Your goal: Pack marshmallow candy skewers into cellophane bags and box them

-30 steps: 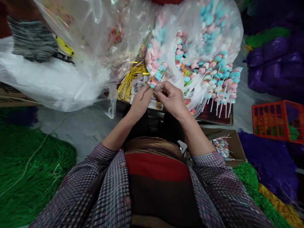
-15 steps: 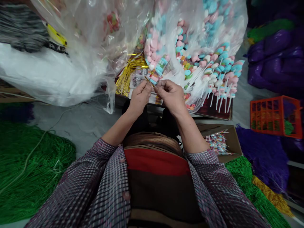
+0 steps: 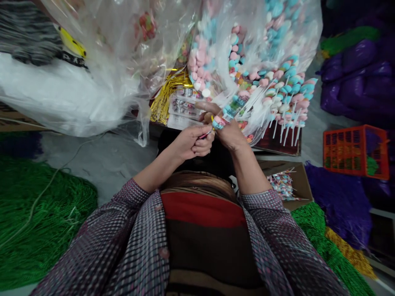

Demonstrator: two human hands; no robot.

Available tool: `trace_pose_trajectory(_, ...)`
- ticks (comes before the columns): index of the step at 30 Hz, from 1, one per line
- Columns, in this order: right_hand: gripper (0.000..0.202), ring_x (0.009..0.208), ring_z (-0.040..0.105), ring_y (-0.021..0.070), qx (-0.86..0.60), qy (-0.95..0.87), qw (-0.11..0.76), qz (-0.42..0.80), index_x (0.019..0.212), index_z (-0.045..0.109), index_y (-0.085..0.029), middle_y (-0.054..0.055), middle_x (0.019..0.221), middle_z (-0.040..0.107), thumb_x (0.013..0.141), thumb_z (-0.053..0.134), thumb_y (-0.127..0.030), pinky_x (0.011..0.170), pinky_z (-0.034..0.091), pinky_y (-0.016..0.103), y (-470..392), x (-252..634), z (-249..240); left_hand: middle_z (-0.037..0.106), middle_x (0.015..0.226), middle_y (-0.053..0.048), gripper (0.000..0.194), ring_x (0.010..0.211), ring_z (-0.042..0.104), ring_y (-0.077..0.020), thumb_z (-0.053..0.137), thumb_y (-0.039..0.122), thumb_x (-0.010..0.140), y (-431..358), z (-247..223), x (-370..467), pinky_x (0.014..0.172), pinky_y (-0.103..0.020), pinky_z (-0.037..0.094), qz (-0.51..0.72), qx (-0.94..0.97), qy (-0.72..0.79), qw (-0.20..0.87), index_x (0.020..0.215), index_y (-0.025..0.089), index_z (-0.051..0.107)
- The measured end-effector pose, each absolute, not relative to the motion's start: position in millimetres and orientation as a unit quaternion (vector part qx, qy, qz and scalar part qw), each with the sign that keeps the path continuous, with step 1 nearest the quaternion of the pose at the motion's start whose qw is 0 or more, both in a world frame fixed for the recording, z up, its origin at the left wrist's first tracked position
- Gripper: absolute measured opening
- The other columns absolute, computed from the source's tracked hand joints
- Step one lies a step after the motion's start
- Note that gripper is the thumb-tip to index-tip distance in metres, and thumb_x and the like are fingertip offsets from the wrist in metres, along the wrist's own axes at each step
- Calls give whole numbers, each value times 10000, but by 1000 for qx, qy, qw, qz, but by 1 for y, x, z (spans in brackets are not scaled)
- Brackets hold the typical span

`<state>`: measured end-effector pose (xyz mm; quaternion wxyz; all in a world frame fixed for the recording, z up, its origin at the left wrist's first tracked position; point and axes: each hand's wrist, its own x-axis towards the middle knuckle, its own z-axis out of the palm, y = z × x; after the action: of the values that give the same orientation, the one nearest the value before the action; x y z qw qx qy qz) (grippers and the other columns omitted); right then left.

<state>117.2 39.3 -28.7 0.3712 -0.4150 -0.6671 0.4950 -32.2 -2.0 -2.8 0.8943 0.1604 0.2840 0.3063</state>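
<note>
Head view: a wrapped candy skewer (image 3: 219,122) is held between the person's hands, just in front of the near edge of a dark red-brown table (image 3: 279,144). Its lower end is pinched by the left hand (image 3: 199,142), whose fingers are curled closed around the thin stick. The pink, blue and white candies are slanted up and to the right, across the back of the right hand (image 3: 230,131). By that hand the index finger is stretched out toward the left; its palm is hidden, so whether the wrapper is gripped there cannot be told. A narrow gold tie (image 3: 212,119) is seen at the base of the wrapped part, close to the fingertips of the left hand.

Beyond the hands, printed clear packets (image 3: 185,107) are laid on the table, with gold strips (image 3: 160,100) bunched beside them on the left. Pink and blue candies are contained in a large clear bag (image 3: 224,49) farther back. On the right, many candy sticks (image 3: 286,133) are heaped with their white ends pointed toward the person. Below the table's right corner, small wrapped candies (image 3: 281,185) are held in a cardboard box (image 3: 304,181).
</note>
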Motion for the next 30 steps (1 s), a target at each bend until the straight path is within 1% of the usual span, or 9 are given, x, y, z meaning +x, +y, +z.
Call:
trace_pose_trajectory(2,484,935,691,200,-405,-638,385,529,1024,748,-249,33,959,740,874,630,-693,865,591,393,38,117,-26,211,400,89,601,254,168,-31,230,238,1081,-1,-1,-32,317,-161,196,332,136,278,891,549,159,496)
trace_pose_trajectory(5,471,914,694,187,-389,-595,420,564,995,751,-247,9,939,740,805,730,-678,894,591,398,37,116,-26,195,428,97,567,260,170,-31,250,286,1089,4,1,-37,319,-156,198,368,87,280,882,581,168,469)
trace_pose_trajectory(8,445,844,676,163,-384,-573,430,583,937,741,-242,-14,890,725,762,791,-647,866,587,364,38,116,-32,202,434,96,549,262,185,-31,249,279,1090,7,1,-39,318,-155,187,381,66,283,878,600,164,467)
trace_pose_trajectory(10,434,808,649,151,-404,-566,443,566,884,720,-230,-23,845,698,756,797,-638,839,571,335,38,115,-38,213,423,94,558,258,192,-32,224,262,1092,7,0,-38,318,-158,180,380,71,286,877,606,159,479)
trace_pose_trajectory(14,393,773,593,139,-460,-591,473,464,809,660,-220,-26,792,650,828,735,-605,799,528,306,35,114,-45,238,415,101,533,264,198,-25,238,273,1099,6,0,-31,329,-155,182,394,89,310,861,643,159,490)
trace_pose_trajectory(18,313,764,581,156,-500,-671,466,289,801,634,-226,-5,779,642,933,637,-510,800,499,331,28,112,-42,251,426,123,430,290,199,-12,453,406,1062,7,-3,-24,348,-142,178,449,124,365,806,699,176,486)
trace_pose_trajectory(22,273,770,601,170,-500,-696,461,231,809,611,-231,8,793,655,975,568,-442,795,500,344,23,110,-39,266,446,133,370,320,185,-19,601,475,983,8,-12,-20,365,-155,160,476,173,404,761,756,200,502)
trace_pose_trajectory(25,259,797,612,181,-502,-701,456,221,817,600,-231,20,814,663,978,551,-428,816,509,358,22,110,-38,281,463,119,334,360,182,-37,610,401,984,8,-16,-19,389,-172,156,504,223,427,717,732,207,508)
trace_pose_trajectory(30,245,842,616,187,-492,-719,447,204,829,579,-231,34,842,649,984,504,-405,841,507,367,22,112,-33,461,617,62,267,562,402,-58,673,136,909,8,-11,-22,521,-151,306,560,305,465,614,682,195,546)
